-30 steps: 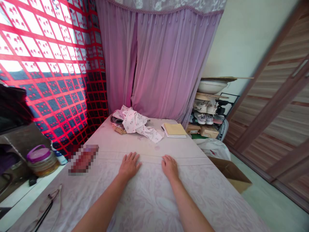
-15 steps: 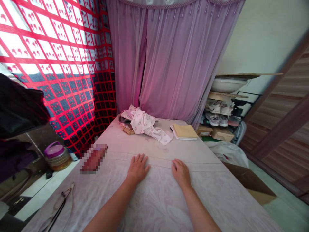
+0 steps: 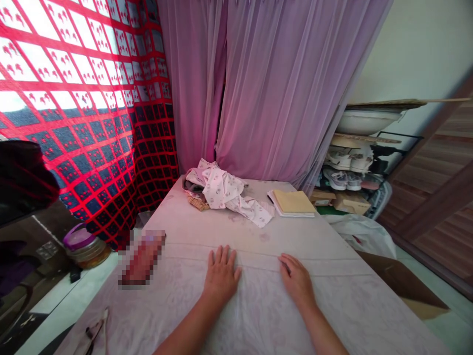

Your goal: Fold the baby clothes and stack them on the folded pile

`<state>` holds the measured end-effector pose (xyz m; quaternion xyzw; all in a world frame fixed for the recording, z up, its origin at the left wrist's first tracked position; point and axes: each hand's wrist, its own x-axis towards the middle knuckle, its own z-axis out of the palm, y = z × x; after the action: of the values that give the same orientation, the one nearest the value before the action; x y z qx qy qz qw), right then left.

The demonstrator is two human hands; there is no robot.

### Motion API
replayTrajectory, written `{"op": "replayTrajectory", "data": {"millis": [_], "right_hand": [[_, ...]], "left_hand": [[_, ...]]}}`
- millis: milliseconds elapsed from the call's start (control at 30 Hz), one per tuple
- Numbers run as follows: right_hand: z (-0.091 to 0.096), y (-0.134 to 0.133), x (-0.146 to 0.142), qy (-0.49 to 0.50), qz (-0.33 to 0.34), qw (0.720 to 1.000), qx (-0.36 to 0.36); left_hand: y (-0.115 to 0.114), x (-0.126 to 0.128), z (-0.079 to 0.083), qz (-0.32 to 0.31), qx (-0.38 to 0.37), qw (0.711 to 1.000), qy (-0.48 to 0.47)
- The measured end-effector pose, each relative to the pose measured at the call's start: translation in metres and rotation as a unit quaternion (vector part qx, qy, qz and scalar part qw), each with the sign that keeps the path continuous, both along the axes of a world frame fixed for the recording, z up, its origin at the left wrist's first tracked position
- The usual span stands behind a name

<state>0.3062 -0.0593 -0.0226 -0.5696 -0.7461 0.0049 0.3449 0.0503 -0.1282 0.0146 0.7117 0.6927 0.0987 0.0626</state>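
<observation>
My left hand (image 3: 221,273) lies palm down on the pale patterned bed sheet (image 3: 258,315), its fingers spread and nothing under them that I can see. To its right, my right hand (image 3: 297,278) rests on the same sheet with loosely bent fingers and a small gap by the thumb; it holds nothing visible. Beyond both hands, a crumpled white floral cloth (image 3: 225,190) is heaped at the far end of the bed. A yellow-covered notebook (image 3: 293,202) lies on a white one to the right of it. A blurred-out reddish flat object (image 3: 142,259) is left of my hands.
Glasses and a cord (image 3: 98,330) lie at the near left edge. Purple curtains (image 3: 273,93) hang behind the bed. On the left floor is a purple-lidded jar (image 3: 84,246). A shoe rack (image 3: 345,167) and an open cardboard box (image 3: 402,283) stand on the right.
The view has tilted down and moved slightly closer, so things sit larger and shifted in the picture. The fingers of my left hand are a little more spread. Both hands stay on the sheet.
</observation>
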Motion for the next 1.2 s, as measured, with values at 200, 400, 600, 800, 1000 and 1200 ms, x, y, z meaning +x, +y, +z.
{"op": "replayTrajectory", "data": {"millis": [200, 400, 600, 800, 1000, 1200], "right_hand": [[-0.005, -0.003, 0.007, 0.018, 0.003, 1.000, 0.002], [-0.003, -0.005, 0.007, 0.005, 0.015, 1.000, 0.005], [-0.004, -0.007, 0.006, -0.016, 0.019, 1.000, 0.011], [-0.006, 0.000, 0.010, -0.037, 0.028, 0.999, -0.015], [0.012, 0.045, -0.012, 0.033, 0.060, 0.992, -0.103], [0.020, 0.071, -0.038, 0.110, 0.094, 0.983, -0.115]], "left_hand": [[-0.001, 0.000, 0.000, -0.001, 0.001, 1.000, -0.003], [-0.002, -0.001, -0.003, 0.004, 0.011, 1.000, 0.002], [-0.003, -0.001, 0.003, 0.007, -0.003, 1.000, 0.000], [-0.007, 0.001, 0.013, 0.010, -0.018, 1.000, -0.009], [-0.008, 0.002, 0.015, 0.010, -0.025, 1.000, -0.002], [-0.011, 0.001, 0.017, 0.012, -0.031, 0.999, -0.007]]}}
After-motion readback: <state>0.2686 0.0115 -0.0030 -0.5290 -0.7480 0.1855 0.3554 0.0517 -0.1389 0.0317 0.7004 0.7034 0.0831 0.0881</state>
